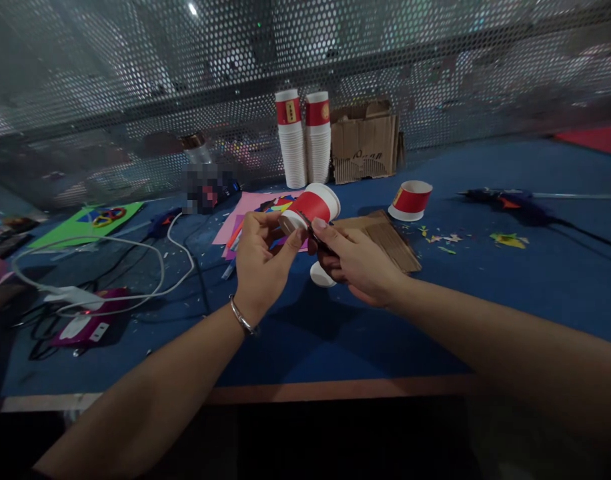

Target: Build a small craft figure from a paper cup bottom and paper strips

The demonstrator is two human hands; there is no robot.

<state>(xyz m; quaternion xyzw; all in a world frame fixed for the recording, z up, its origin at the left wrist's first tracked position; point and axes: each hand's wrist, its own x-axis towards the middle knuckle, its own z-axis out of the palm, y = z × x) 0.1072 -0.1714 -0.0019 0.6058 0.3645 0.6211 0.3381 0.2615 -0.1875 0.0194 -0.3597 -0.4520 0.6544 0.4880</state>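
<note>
My left hand grips a red and white paper cup lying on its side above the blue table, its base toward me. My right hand is closed around a dark tool, seemingly scissors, whose tip touches the cup's bottom edge. A small white round piece lies on the table just beneath my right hand. A bracelet sits on my left wrist.
Two stacks of paper cups and a cardboard box stand at the back by a perforated screen. An upside-down cup, a cardboard sheet, coloured paper, a glue gun, white cables and paper scraps lie around.
</note>
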